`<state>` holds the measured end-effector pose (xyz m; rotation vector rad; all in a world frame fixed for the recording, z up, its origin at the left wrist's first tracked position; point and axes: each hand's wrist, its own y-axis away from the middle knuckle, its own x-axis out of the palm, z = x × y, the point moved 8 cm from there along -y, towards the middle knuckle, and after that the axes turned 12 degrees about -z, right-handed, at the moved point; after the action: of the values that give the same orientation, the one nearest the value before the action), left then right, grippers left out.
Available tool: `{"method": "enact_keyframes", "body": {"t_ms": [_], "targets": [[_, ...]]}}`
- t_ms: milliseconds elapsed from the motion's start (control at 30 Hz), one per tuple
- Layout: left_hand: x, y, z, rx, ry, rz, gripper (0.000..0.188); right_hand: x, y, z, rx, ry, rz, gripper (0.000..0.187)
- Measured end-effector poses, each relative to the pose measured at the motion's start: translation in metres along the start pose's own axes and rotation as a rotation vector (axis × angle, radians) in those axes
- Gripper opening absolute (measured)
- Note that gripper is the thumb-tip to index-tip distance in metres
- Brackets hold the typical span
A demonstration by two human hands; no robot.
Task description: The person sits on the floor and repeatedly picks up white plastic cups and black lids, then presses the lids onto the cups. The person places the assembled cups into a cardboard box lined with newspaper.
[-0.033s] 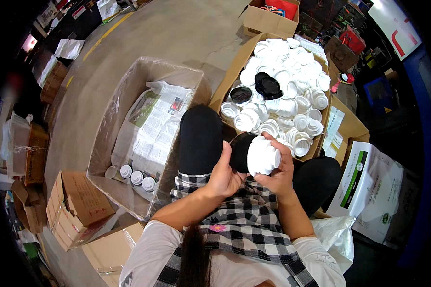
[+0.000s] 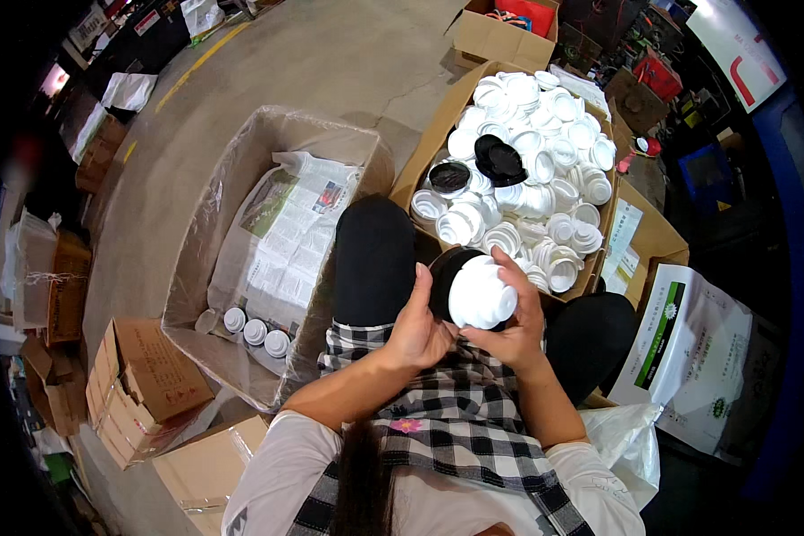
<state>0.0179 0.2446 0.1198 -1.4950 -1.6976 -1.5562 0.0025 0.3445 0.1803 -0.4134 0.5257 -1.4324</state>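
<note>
Above my lap, my left hand [image 2: 420, 332] is closed around the side of a round black lid [image 2: 448, 271]. My right hand [image 2: 522, 332] grips a stepped white lid [image 2: 475, 291] with thumb and fingers. The white lid lies against the black one, its narrow end tilted toward me and to the right; where the two meet is partly hidden. Just beyond my hands stands a carton [image 2: 413, 171] heaped with white lids [image 2: 531, 138]. A few black lids [image 2: 500, 161] rest on that heap.
To my left is a plastic-lined box [image 2: 188, 268] with newspaper [image 2: 286, 234] inside and several white-topped pieces [image 2: 255, 332] at its near end. Cardboard boxes [image 2: 147, 384] stand at the lower left. A white printed package [image 2: 688, 357] lies at right, beside a clear plastic bag [image 2: 630, 447].
The white lid has turned a little in my right hand, so its narrow end faces more toward me. My left hand keeps its place on the black lid.
</note>
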Motion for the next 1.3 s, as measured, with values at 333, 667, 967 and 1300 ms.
{"method": "enact_keyframes", "body": {"t_ms": [333,667,967,1300], "targets": [[0.024,0.018,-0.015,0.224,-0.196,0.143,0.053,0.008,0.0,0.025,-0.204,0.165,0.007,0.074],[0.027,0.022,-0.013,0.267,-0.187,0.209,0.054,0.006,0.003,0.023,-0.19,0.143,-0.025,0.078],[0.02,0.02,-0.024,0.423,-0.631,0.143,0.064,0.003,0.005,-0.002,0.055,-0.034,0.063,0.084],[-0.004,0.003,0.0,0.718,-0.884,0.072,0.056,-0.013,0.016,-0.069,0.632,-0.093,-0.368,0.051]]}}
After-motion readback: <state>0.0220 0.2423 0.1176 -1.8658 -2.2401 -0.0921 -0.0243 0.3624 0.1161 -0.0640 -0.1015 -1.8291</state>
